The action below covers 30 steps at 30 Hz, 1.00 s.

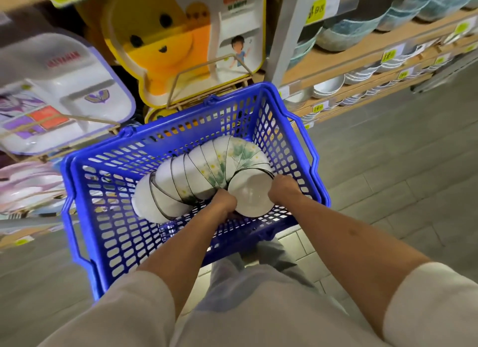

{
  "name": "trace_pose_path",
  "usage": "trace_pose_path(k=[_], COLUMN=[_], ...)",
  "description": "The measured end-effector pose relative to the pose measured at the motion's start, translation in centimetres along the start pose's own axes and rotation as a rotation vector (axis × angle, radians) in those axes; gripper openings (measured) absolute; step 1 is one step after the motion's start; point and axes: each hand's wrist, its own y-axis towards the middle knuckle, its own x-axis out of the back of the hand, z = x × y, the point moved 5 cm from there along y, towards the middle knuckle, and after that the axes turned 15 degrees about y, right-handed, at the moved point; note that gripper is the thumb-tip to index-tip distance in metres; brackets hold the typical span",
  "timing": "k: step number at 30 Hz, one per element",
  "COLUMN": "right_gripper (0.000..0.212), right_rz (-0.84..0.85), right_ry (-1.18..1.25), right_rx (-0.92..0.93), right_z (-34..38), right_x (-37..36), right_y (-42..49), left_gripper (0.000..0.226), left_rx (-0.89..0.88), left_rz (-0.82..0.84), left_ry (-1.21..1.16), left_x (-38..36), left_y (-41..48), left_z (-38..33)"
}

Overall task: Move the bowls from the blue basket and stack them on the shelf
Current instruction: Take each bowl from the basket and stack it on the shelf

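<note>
With both the left hand [224, 200] and right hand [283, 188] clasping the near end of the curved row of nested white floral ceramic bowls [207, 173] in the blue plastic mesh basket [124, 232], lift a short section squarely, fingers supporting it underneath.

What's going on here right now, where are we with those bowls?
A person is reaching both hands into the blue basket on the floor. The left hand and right hand grip either side of the near end of a curved row of nested white floral bowls lying on its side. The row is in the basket; no bowl is lifted clear yet. Shelves of bowls stand to the right.
</note>
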Motion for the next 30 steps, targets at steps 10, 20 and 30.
trace_pose_path(k=[10, 20, 30], right_gripper=[0.045, 0.044, 0.034], right_rz=[0.035, 0.176, 0.157], right_ry=[0.368, 1.318, 1.812], right_rx=[-0.002, 0.348, 0.583], right_z=[-0.1, 2.4, 6.6], right_x=[2.6, 9.4, 19.7], right_y=[-2.5, -6.9, -15.3], left_gripper=[0.041, 0.04, 0.024], left_rx=[0.023, -0.181, -0.4], left_rz=[0.062, 0.137, -0.032], left_ry=[-0.169, -0.312, -0.333], left_x=[1.7, 8.3, 17.2], left_y=[-4.0, -12.7, -25.5], left_z=[0.1, -3.1, -7.3])
